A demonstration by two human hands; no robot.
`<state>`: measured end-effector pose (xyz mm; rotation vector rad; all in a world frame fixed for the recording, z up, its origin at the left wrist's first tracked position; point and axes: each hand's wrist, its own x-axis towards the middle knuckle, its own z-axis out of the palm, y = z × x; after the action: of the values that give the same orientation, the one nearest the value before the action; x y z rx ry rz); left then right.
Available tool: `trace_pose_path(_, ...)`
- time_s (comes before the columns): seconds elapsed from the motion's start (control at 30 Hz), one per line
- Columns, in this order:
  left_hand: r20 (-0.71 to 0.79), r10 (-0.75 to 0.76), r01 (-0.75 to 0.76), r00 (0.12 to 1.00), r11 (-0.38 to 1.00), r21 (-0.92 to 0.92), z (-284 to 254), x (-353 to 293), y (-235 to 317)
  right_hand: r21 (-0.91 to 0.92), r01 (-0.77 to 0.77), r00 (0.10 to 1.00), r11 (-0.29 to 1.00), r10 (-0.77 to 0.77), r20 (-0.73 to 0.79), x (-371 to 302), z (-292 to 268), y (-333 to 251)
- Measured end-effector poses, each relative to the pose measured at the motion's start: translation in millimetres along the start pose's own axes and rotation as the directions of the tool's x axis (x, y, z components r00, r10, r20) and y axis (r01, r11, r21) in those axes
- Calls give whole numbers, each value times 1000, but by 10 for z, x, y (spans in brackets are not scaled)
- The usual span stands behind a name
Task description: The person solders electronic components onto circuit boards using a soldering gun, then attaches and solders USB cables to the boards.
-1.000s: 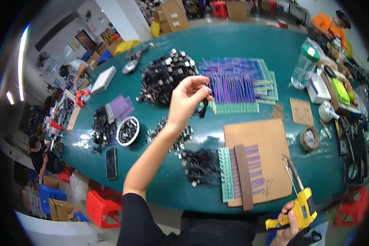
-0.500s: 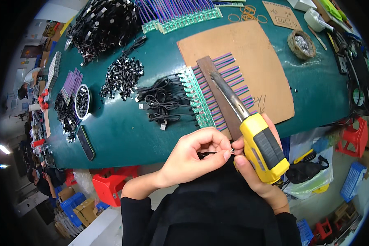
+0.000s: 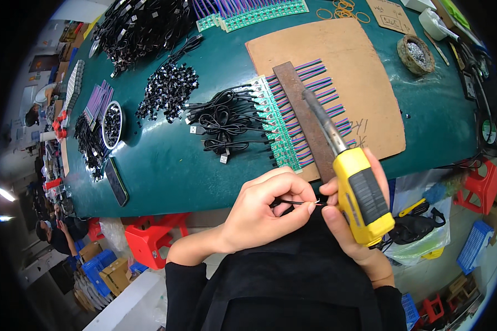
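My left hand (image 3: pixel 270 208) pinches a thin black cable (image 3: pixel 294 202), its bared wire ends sticking out past the thumb tip. Close beside those ends, my right hand (image 3: pixel 352 237) wraps round a yellow and black soldering gun (image 3: pixel 361 193), whose metal barrel points up and away to the left. A tiny dark bit shows by the right thumb and fingertip; I cannot make out what it is. Beyond the hands lies a row of green circuit boards (image 3: pixel 279 129) with black USB cables (image 3: pixel 221 124) on the left. A brown bar (image 3: pixel 302 118) rests across their coloured wires.
Under the bar lies a cardboard sheet (image 3: pixel 364 66). Small black parts (image 3: pixel 168 91) are heaped on the green table, near a white bowl (image 3: pixel 112 126) and a phone (image 3: pixel 116 182). A big cable pile (image 3: pixel 143 38) and a round tub (image 3: pixel 416 55) stand farther back.
The view has shifted a little, so the table's things sit differently in it. My right fingertips have drawn slightly away from the wire ends. Both hands keep hold of the cable and soldering gun.
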<state>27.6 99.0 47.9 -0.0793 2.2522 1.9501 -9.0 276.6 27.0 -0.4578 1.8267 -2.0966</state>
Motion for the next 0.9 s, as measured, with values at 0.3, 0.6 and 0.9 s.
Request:
trace_pose_path(0.3,37,-185,188,982,978,-92,-75,-19,-56,-309,207,976,928,-217,2,-75,48,98)
trace_pose_path(0.6,-292,230,-53,928,859,509,-249,267,-496,247,-242,957,938,274,-101,-213,-261,-89)
trace_pose_path(0.9,-279,228,-51,933,850,524,-255,297,-506,206,-394,913,895,407,-22,-353,-316,-48)
